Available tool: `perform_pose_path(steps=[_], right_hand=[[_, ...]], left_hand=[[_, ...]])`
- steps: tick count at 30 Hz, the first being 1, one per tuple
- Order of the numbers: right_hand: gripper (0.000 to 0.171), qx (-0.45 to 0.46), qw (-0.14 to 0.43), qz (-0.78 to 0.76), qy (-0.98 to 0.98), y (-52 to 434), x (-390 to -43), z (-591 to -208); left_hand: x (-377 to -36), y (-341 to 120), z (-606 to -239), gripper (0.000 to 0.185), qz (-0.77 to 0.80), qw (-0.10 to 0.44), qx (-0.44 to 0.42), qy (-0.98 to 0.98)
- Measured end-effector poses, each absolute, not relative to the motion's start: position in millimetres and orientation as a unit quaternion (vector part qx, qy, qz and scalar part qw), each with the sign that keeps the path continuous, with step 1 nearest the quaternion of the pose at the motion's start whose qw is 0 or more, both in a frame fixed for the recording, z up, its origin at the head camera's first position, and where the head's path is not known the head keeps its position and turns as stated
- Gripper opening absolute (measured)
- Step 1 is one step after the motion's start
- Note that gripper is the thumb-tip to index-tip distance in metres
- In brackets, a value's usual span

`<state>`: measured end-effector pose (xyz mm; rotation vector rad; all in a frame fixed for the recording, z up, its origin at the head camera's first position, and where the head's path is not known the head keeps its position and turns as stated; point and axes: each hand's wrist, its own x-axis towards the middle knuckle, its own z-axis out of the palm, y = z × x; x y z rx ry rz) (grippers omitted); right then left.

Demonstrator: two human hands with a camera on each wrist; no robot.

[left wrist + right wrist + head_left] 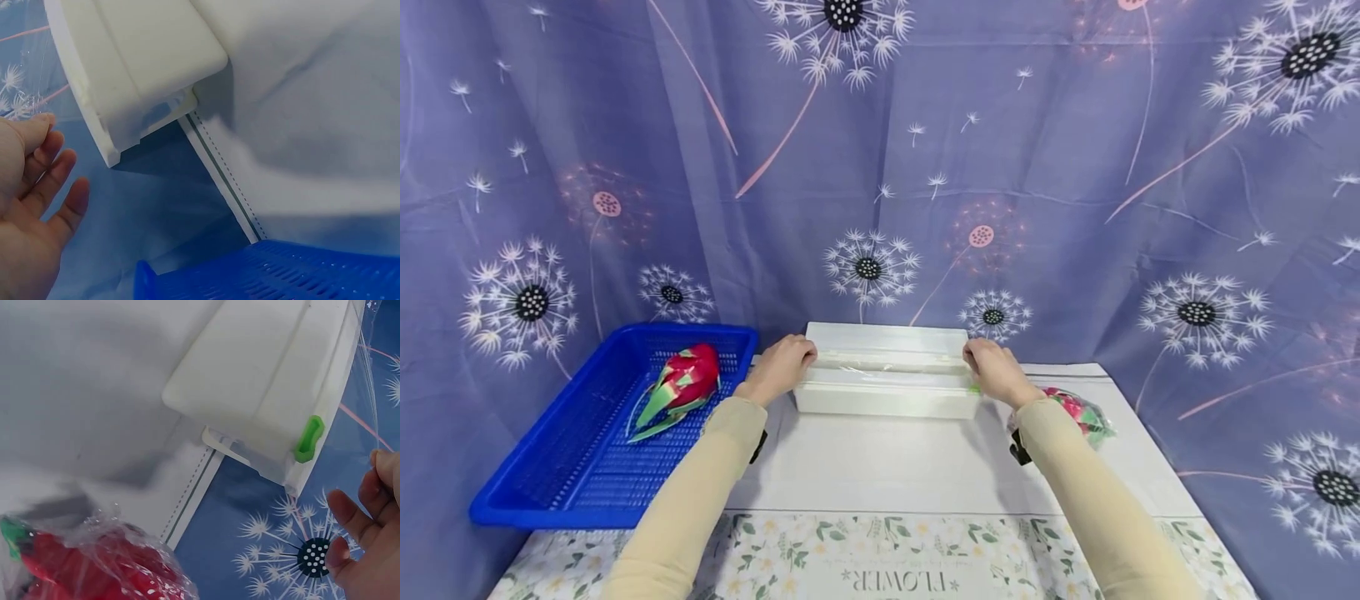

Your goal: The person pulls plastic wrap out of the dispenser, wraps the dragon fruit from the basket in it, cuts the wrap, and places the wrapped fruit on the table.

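Observation:
A white cling film dispenser [887, 402] lies lengthwise on the table with its lid raised at the back. Clear cling film [367, 394] stretches from it between the two hands. At the dispenser's left end, my left hand [784, 365] pinches one corner of the film between thumb and forefinger, its other fingers loosely bent. My right hand [1000, 372] pinches the opposite corner at the right end. A green slider [309, 439] sits on the dispenser's edge near that hand. Beside the right wrist lies a film-wrapped dragon fruit [119, 562], partly hidden by the sleeve in the head view.
To the left stands a blue plastic basket [512, 500] with a red and green dragon fruit [688, 379] inside. A flower-printed cloth [895, 550] covers the table's front. Behind the dispenser hangs a purple-blue dandelion curtain [925, 167].

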<state>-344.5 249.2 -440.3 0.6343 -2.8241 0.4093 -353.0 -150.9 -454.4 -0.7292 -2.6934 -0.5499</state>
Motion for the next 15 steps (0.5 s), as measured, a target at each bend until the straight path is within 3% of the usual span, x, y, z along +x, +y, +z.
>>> perform_pose_path(steps=[15], right_hand=[[0.013,0.219,0.109,0.131,-0.961,252.3,-346.9,-421.0]], left_hand=[[-348.1,-155.5,-438.9,0.012,-0.196,0.164,-0.235,-0.938]])
